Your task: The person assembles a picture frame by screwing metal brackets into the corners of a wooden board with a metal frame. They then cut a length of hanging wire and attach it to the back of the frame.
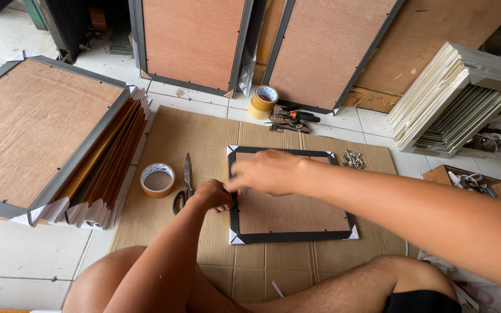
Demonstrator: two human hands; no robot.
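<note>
A black picture frame [291, 236] lies face down on a cardboard sheet [163, 226], its brown backing board up and white corner guards on its corners. Both my hands meet at the frame's left edge. My left hand [213, 195] is closed with its fingers pinched at that edge. My right hand [268, 171] reaches across from the right, blurred, fingers bent down onto the same spot. What the fingers pinch is too small to tell. Scissors [184, 185] lie just left of my left hand.
A brown tape roll [158, 180] sits beside the scissors; another roll [264, 102] and pliers [289, 120] lie beyond the frame. Small metal clips [353, 160] sit at the frame's far right corner. Stacked frames [47, 139] lie left, white frames [453, 101] right. My bare knees are below.
</note>
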